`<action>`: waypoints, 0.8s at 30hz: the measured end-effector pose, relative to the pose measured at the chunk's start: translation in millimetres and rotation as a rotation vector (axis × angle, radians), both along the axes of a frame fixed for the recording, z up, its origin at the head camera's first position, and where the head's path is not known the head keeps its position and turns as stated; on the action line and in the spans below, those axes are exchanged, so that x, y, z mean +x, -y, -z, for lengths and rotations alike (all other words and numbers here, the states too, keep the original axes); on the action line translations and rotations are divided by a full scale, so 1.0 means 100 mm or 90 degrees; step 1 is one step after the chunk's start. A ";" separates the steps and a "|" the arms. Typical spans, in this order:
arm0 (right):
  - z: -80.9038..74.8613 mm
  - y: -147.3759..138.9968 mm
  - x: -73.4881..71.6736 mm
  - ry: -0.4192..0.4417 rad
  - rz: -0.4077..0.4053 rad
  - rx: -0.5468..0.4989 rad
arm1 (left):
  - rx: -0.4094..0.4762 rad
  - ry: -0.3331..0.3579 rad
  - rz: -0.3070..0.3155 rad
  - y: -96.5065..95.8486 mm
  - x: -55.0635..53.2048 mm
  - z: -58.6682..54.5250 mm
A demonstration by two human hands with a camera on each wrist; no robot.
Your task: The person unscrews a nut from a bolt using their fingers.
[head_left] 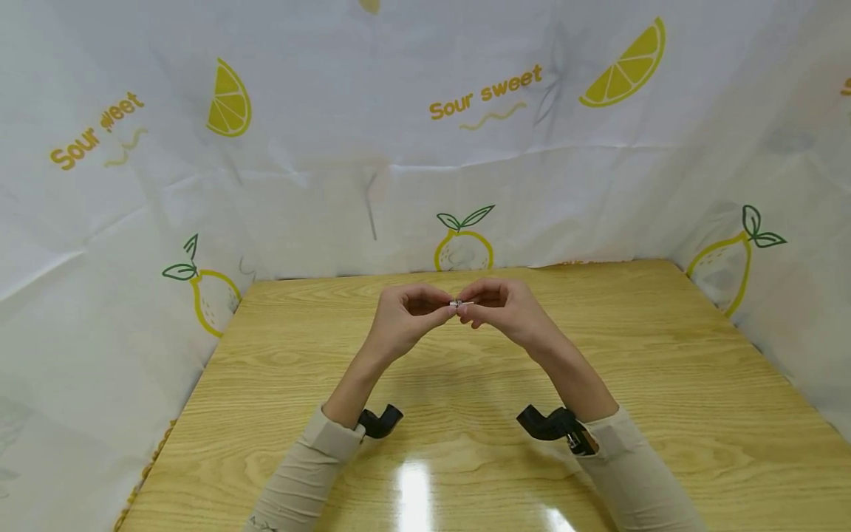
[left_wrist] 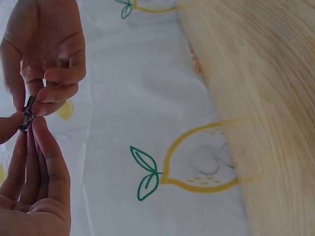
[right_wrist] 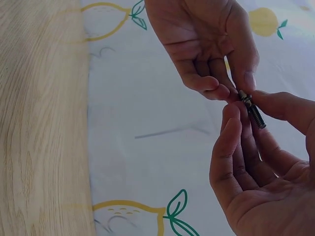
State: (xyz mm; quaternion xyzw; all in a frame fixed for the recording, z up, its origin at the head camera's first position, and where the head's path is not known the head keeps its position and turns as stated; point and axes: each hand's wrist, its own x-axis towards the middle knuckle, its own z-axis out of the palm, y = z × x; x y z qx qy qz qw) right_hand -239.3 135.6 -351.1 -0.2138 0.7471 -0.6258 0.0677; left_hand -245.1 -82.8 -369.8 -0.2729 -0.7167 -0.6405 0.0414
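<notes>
A small metal bolt (right_wrist: 257, 117) with a threaded shank and a wider collar near one end is held up between both hands, above the wooden table. My left hand (head_left: 394, 319) pinches its collar end between thumb and fingertips. From the other side my right hand (head_left: 515, 314) pinches it near the collar with thumb and index finger. The threaded shank sticks out towards the right palm. In the left wrist view the bolt (left_wrist: 28, 110) is partly covered by fingertips. Both hands' fingertips almost meet around it.
The wood-grain table (head_left: 459, 399) spreads beneath the arms. White cloth (head_left: 319, 214) printed with lemons hangs behind the table and along its two sides. Black wrist-worn mounts (head_left: 381, 422) sit at both cuffs.
</notes>
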 end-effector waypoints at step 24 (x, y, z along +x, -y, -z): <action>0.02 0.03 -0.02 0.018 0.014 0.052 | 0.001 -0.016 -0.015 -0.01 0.01 0.02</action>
